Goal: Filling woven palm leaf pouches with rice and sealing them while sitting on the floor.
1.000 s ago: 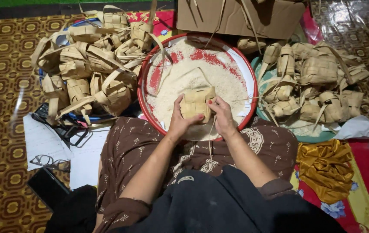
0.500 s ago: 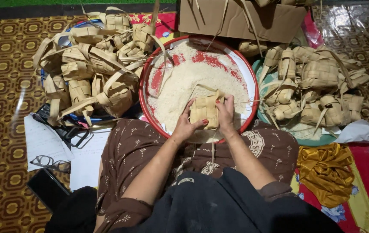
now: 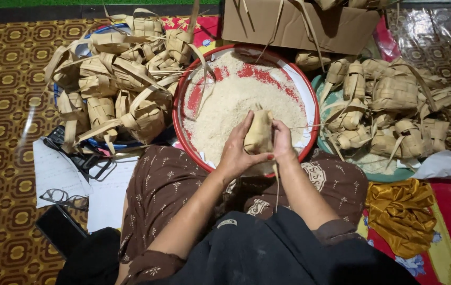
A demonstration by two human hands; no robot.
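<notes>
Woven leaf pouch (image 3: 259, 134) upright, clasped between left hand (image 3: 237, 153), right hand (image 3: 281, 143).

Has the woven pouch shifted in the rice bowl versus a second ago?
Yes. The woven pouch moved slightly right, toward the red bowl rim's right side, and turned upright.

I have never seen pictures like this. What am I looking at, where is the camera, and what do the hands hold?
No machine is here: a seated person works with two bare hands. The camera sits on the person's head and looks down, so you see the arms from above. The left hand and right hand together hold one woven leaf pouch over a red-rimmed tray of white rice. A pile of woven pouches lies to the left, another pile of pouches to the right. A cardboard box stands beyond the tray. Eyeglasses and papers lie on the patterned floor.
</notes>
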